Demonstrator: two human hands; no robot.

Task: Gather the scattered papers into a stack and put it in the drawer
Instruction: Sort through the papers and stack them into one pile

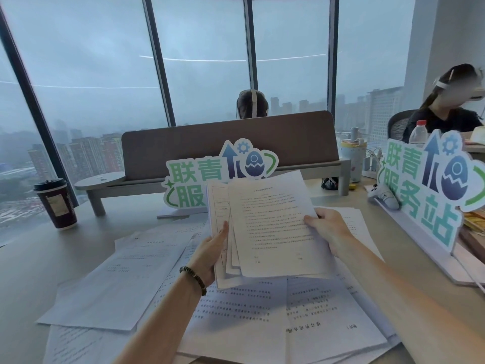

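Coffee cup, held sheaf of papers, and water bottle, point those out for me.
coffee cup (56, 206): head view, on its dark sleeve.
held sheaf of papers (270, 224): head view, middle of the front sheet.
water bottle (419, 134): head view, clear shoulder under the red cap.

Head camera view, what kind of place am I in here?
Probably a shared high-rise office: a desk with a divider screen, floor-to-ceiling windows over city towers, printed papers scattered around.

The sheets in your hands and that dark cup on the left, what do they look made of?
The held sheets look like thin matte printer paper: they flex between the left hand and right hand. The cup seems to be paperboard with a black plastic-looking lid; I can't confirm it.
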